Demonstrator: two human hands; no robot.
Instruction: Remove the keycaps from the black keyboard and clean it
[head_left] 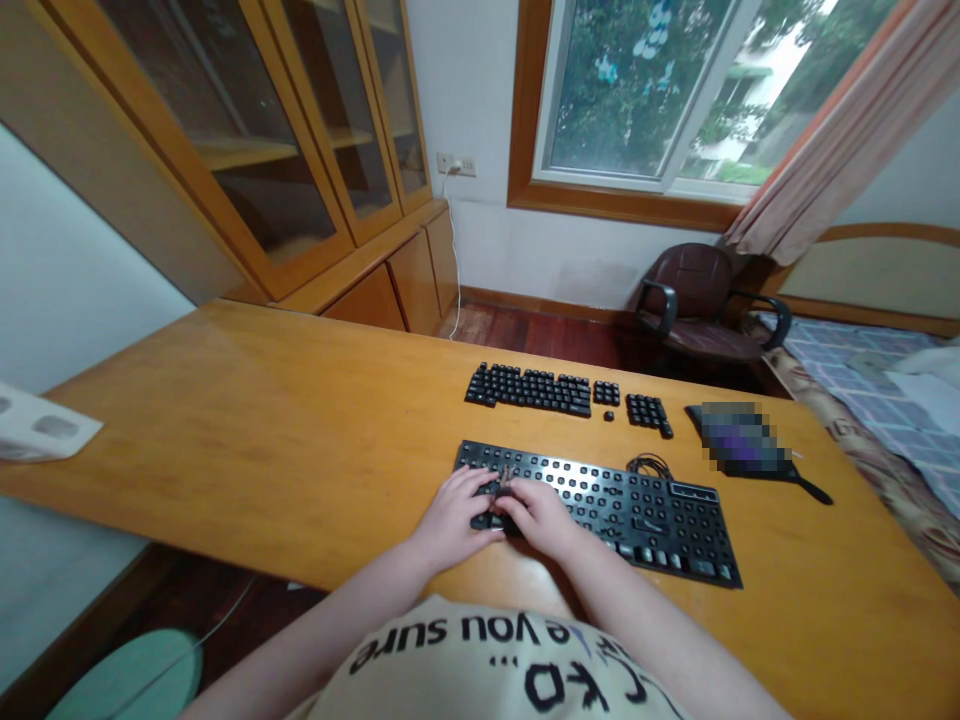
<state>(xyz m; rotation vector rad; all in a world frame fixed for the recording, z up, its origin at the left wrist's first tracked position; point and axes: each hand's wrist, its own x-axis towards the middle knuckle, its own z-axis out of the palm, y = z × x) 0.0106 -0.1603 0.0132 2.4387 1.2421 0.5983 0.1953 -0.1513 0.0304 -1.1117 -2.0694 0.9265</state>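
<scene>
On my view, the keyboard (577,485) lies on the counter (300,430), just before the person, with most of its sockets bare. The left hand (456,512) rests upon its left end, the fingers spread out and grasping nothing that I can see. The right hand (541,515), beside it, has its fingers closed around a small tool (505,480), too blurred for me to name exactly. Behind the keyboard, I see black keycaps (536,388) laid in rows.

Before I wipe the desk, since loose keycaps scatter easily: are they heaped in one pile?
No, the keycaps lie in neat rows on the desk beyond the keyboard base.
</scene>
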